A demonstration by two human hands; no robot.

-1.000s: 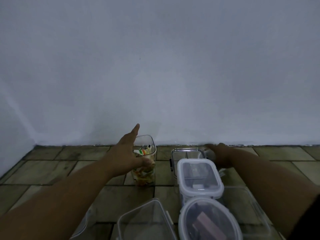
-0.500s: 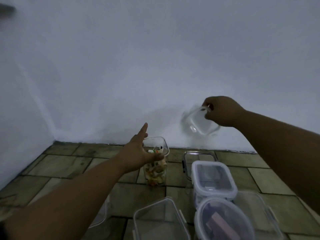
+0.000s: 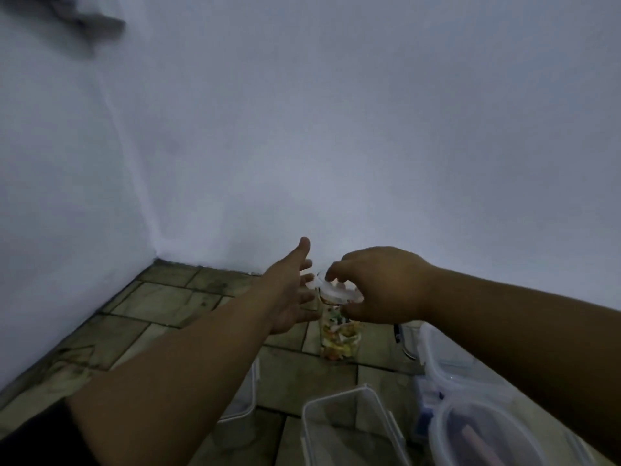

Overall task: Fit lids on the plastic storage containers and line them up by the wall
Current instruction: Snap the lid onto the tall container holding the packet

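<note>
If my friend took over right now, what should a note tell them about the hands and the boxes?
Left hand: open, beside the jar.
Right hand: holds the lid on the jar's mouth; whether it's seated, can't tell.
Jar stands near the wall.
Done: one lidded box, lower right.
Left: press this lid, lid the open box, line all up.

My one view comes from the person's head, facing forward and slightly down into a room corner. The plain white wall [image 3: 369, 129] fills the frame from 9 through 12 to 3 o'clock, and the greenish stone floor tiles [image 3: 174, 304] lie low. Forearms enter close to the lens at 7 and 4 o'clock. The left hand [image 3: 289, 297] and right hand [image 3: 379, 287] meet just below centre, at the clear lid [image 3: 336, 290] of a tall clear plastic jar [image 3: 339, 338]. The clear plastic boxes [image 3: 349, 428] at 5 o'clock sit nearest, cropped by the edge.
</note>
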